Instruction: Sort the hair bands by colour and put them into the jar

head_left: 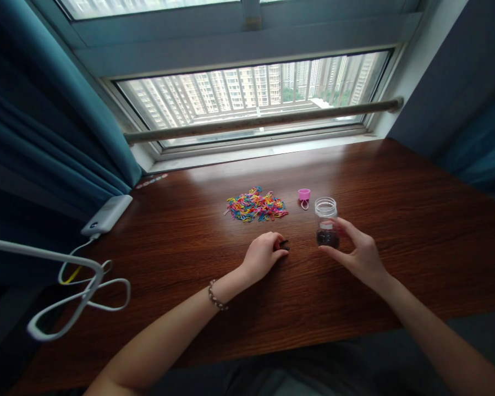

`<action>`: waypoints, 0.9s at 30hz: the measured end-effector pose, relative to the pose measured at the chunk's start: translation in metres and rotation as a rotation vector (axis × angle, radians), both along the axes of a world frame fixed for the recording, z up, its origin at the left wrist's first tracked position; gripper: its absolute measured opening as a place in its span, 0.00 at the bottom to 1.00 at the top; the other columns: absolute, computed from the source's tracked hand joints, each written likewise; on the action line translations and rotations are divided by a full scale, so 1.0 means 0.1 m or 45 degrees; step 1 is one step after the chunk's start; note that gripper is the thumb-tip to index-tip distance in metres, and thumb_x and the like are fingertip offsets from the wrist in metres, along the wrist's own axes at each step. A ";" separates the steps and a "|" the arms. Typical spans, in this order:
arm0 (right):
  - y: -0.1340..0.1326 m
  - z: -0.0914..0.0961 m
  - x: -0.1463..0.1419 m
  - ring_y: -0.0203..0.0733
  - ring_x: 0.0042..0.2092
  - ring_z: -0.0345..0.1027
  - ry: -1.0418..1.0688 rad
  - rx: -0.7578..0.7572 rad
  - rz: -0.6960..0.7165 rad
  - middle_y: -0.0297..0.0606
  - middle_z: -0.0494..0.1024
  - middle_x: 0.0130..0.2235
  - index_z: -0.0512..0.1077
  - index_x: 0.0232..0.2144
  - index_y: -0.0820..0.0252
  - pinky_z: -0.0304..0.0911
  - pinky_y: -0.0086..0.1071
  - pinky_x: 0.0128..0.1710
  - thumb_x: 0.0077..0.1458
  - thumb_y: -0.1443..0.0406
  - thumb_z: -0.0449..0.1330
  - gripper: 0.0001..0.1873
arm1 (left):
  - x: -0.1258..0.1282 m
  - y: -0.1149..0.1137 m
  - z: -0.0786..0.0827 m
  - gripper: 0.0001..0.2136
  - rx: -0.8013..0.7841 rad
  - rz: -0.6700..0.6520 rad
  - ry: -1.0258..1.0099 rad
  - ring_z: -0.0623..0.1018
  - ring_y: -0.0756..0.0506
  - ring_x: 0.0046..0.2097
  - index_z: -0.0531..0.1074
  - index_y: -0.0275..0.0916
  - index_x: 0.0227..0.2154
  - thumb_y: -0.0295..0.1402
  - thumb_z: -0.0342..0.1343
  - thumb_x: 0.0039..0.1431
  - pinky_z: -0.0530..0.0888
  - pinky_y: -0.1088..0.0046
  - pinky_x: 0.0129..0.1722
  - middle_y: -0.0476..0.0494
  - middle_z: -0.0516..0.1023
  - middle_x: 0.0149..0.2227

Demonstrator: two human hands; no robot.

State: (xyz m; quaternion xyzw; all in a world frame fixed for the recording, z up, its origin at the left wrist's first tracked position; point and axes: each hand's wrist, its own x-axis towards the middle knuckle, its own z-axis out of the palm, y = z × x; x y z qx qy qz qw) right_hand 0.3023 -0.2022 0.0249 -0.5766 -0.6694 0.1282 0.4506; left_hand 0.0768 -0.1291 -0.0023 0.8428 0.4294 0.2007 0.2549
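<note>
My right hand (361, 253) is closed around a clear, open-topped plastic jar (326, 209), upright at the tabletop. Small black pieces (328, 237) fill its lower part. To the left, my left hand (266, 250) pinches a few small black pieces (285, 245) between thumb and fingers, low over the table; their exact kind is too small to make out. Beyond that hand lies a loose pile of small multicoloured loops (256, 206). A pink cap (304, 194) with a strap loop rests behind the jar, apart from both hands.
The brown wooden table (416, 220) reaches back to a window with a metal rail (264, 120). At the left edge lies a white power bank (107, 214) with a cable. A white bent tube stand (82, 258) juts in, near a blue curtain (66, 110).
</note>
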 end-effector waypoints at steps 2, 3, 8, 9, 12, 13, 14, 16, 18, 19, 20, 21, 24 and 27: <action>-0.02 0.00 0.01 0.47 0.43 0.69 -0.021 0.007 -0.003 0.43 0.73 0.44 0.62 0.49 0.59 0.66 0.40 0.44 0.44 0.59 0.63 0.29 | 0.02 0.01 -0.01 0.04 0.046 -0.019 0.046 0.71 0.48 0.31 0.70 0.39 0.27 0.32 0.58 0.48 0.66 0.74 0.29 0.48 0.70 0.29; -0.02 0.01 0.02 0.47 0.43 0.69 -0.027 0.007 0.001 0.43 0.73 0.44 0.62 0.49 0.58 0.66 0.40 0.44 0.44 0.59 0.63 0.29 | 0.02 0.01 -0.01 0.03 0.065 -0.034 0.069 0.71 0.48 0.32 0.70 0.38 0.26 0.32 0.57 0.48 0.67 0.74 0.30 0.48 0.70 0.30; -0.03 0.00 0.05 0.47 0.45 0.68 -0.119 0.013 0.088 0.42 0.72 0.45 0.61 0.50 0.57 0.65 0.40 0.46 0.46 0.61 0.62 0.28 | 0.04 -0.01 0.03 0.05 0.121 -0.088 0.063 0.71 0.47 0.35 0.68 0.37 0.23 0.30 0.53 0.52 0.69 0.71 0.35 0.45 0.69 0.31; -0.04 0.00 0.06 0.46 0.46 0.67 -0.153 0.009 0.120 0.42 0.72 0.46 0.61 0.51 0.57 0.64 0.40 0.47 0.46 0.62 0.61 0.28 | 0.03 -0.01 0.05 0.04 0.102 -0.081 0.012 0.71 0.47 0.35 0.67 0.37 0.24 0.29 0.52 0.53 0.69 0.70 0.35 0.45 0.70 0.31; -0.03 -0.02 0.11 0.46 0.50 0.63 -0.278 -0.024 0.206 0.41 0.69 0.49 0.60 0.52 0.55 0.61 0.40 0.50 0.48 0.66 0.59 0.27 | -0.01 -0.01 0.13 0.04 -0.108 -0.060 -0.241 0.71 0.49 0.30 0.65 0.37 0.27 0.30 0.49 0.55 0.69 0.73 0.31 0.47 0.71 0.27; -0.03 -0.03 0.12 0.46 0.50 0.62 -0.319 -0.030 0.215 0.41 0.69 0.49 0.60 0.52 0.54 0.61 0.41 0.50 0.49 0.67 0.58 0.27 | -0.03 -0.01 0.16 0.04 -0.205 -0.049 -0.341 0.71 0.50 0.28 0.65 0.37 0.28 0.31 0.49 0.56 0.69 0.74 0.30 0.48 0.71 0.26; -0.03 -0.04 0.13 0.46 0.50 0.62 -0.355 -0.035 0.219 0.40 0.68 0.49 0.60 0.52 0.53 0.61 0.41 0.50 0.49 0.68 0.58 0.27 | -0.05 -0.01 0.20 0.04 -0.296 -0.038 -0.439 0.71 0.51 0.27 0.65 0.37 0.29 0.32 0.50 0.56 0.69 0.75 0.28 0.49 0.71 0.25; -0.02 -0.06 0.12 0.46 0.49 0.62 -0.405 -0.045 0.229 0.40 0.68 0.48 0.59 0.53 0.52 0.61 0.42 0.49 0.49 0.69 0.57 0.28 | -0.08 -0.03 0.27 0.05 -0.411 -0.014 -0.594 0.71 0.52 0.26 0.66 0.36 0.28 0.33 0.53 0.53 0.69 0.77 0.26 0.49 0.72 0.24; -0.02 -0.09 0.10 0.46 0.49 0.62 -0.433 -0.063 0.256 0.41 0.68 0.48 0.59 0.53 0.52 0.62 0.42 0.49 0.49 0.70 0.56 0.28 | -0.10 -0.05 0.35 0.06 -0.421 -0.008 -0.666 0.71 0.52 0.25 0.68 0.36 0.27 0.34 0.57 0.50 0.69 0.77 0.25 0.49 0.71 0.24; -0.02 -0.10 0.07 0.46 0.49 0.62 -0.444 -0.071 0.272 0.41 0.68 0.48 0.59 0.53 0.52 0.61 0.42 0.49 0.49 0.70 0.56 0.28 | -0.10 -0.06 0.38 0.07 -0.391 -0.025 -0.670 0.71 0.52 0.25 0.69 0.35 0.26 0.34 0.58 0.49 0.69 0.77 0.25 0.49 0.71 0.24; -0.02 -0.10 0.04 0.46 0.49 0.62 -0.451 -0.074 0.288 0.41 0.68 0.48 0.59 0.53 0.52 0.61 0.42 0.50 0.49 0.71 0.56 0.28 | -0.11 -0.07 0.40 0.07 -0.337 -0.046 -0.659 0.71 0.52 0.26 0.70 0.35 0.25 0.34 0.58 0.49 0.69 0.77 0.25 0.48 0.71 0.24; -0.03 -0.10 0.02 0.46 0.49 0.62 -0.456 -0.075 0.301 0.41 0.68 0.48 0.59 0.53 0.53 0.61 0.42 0.50 0.49 0.71 0.56 0.28 | -0.11 -0.08 0.42 0.07 -0.267 -0.067 -0.643 0.71 0.51 0.27 0.72 0.35 0.24 0.35 0.59 0.48 0.69 0.77 0.26 0.47 0.72 0.25; -0.03 -0.08 -0.07 0.46 0.48 0.62 -0.459 -0.064 0.325 0.41 0.68 0.48 0.59 0.53 0.53 0.62 0.42 0.49 0.48 0.71 0.56 0.29 | -0.11 -0.11 0.45 0.07 -0.060 -0.098 -0.582 0.71 0.51 0.29 0.74 0.35 0.24 0.34 0.59 0.47 0.69 0.77 0.26 0.44 0.72 0.28; -0.03 -0.07 -0.11 0.46 0.48 0.63 -0.471 -0.065 0.337 0.41 0.68 0.48 0.59 0.53 0.53 0.62 0.42 0.48 0.48 0.71 0.57 0.29 | -0.12 -0.13 0.44 0.06 -0.008 -0.047 -0.527 0.71 0.51 0.28 0.73 0.35 0.27 0.33 0.60 0.47 0.69 0.78 0.27 0.46 0.73 0.27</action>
